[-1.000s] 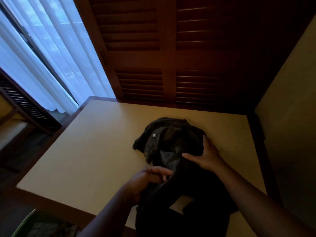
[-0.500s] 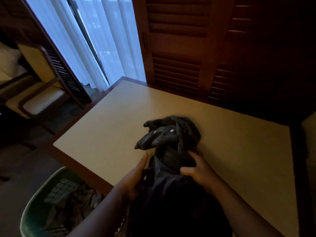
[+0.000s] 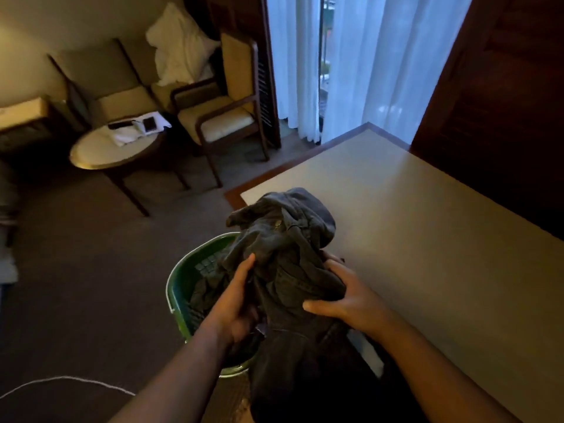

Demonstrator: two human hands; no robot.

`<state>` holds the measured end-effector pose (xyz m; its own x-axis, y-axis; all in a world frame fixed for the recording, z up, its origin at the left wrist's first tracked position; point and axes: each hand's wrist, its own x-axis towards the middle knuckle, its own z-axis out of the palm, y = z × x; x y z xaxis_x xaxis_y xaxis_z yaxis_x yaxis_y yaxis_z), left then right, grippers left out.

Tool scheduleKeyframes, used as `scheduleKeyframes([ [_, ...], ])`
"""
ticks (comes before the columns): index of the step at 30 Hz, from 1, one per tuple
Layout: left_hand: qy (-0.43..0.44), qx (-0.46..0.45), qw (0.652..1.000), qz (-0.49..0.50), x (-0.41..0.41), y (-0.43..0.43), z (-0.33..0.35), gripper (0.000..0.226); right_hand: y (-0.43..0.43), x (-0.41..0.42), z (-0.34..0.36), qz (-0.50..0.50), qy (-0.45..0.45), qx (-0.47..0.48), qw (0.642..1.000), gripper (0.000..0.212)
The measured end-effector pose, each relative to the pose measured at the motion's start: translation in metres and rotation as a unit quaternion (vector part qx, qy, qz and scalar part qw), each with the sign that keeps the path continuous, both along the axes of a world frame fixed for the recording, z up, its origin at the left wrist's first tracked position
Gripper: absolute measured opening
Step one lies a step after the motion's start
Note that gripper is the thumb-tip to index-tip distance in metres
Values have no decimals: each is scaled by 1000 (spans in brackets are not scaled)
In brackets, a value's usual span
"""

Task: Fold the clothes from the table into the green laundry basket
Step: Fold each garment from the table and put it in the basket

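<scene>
A dark grey bundled garment point(image 3: 283, 236) with a metal button is lifted at the table's left edge, partly over the green laundry basket point(image 3: 183, 270). My left hand point(image 3: 235, 303) grips its left side and my right hand point(image 3: 345, 297) grips its right side. The lower part of the garment hangs down in front of me and hides the basket's near right rim. The basket stands on the floor beside the beige table point(image 3: 427, 239) and holds other dark clothes point(image 3: 207, 294).
Two wooden armchairs point(image 3: 225, 117) and a round side table point(image 3: 116, 148) with small items stand at the back left. White curtains point(image 3: 366, 65) and dark louvred doors point(image 3: 503, 96) lie beyond the table. A white cable point(image 3: 61, 381) runs across the dark carpet.
Both hands closed on the garment and carried it left, off the table's middle toward the basket. The view swung left, so the chairs and the basket came into sight.
</scene>
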<state>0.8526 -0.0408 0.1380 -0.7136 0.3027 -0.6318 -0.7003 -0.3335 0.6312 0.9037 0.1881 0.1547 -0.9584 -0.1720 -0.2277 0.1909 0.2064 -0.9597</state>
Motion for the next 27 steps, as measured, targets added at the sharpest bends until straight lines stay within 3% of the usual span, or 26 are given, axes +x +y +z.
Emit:
scheduleKeyframes([
  [2,1,28,999,43,-9,-36,-2,58,-31,-26,3,23,2,33,999,66],
  [5,-7,51,993,107,-26,-82,-5,52,-82,-58,9,24,56,23,998,38],
  [11,67,18,984,162,-67,-148,-25,42,-158,-111,-12,18,73,44,996,46],
  [13,82,-12,990,113,-84,-169,-40,54,-177,-130,-23,55,34,83,994,44],
  [14,75,-42,993,78,-91,-179,-47,67,-185,-140,-30,82,11,149,985,47],
  [17,36,-179,983,-32,-105,-202,-66,99,-206,-154,-57,152,-61,354,921,76],
  [20,73,-245,964,-78,-107,-210,-84,91,-221,-148,-78,171,-78,367,911,81],
  [27,60,-285,944,-154,-83,-203,-104,79,-231,-118,-100,156,-113,327,925,74],
])
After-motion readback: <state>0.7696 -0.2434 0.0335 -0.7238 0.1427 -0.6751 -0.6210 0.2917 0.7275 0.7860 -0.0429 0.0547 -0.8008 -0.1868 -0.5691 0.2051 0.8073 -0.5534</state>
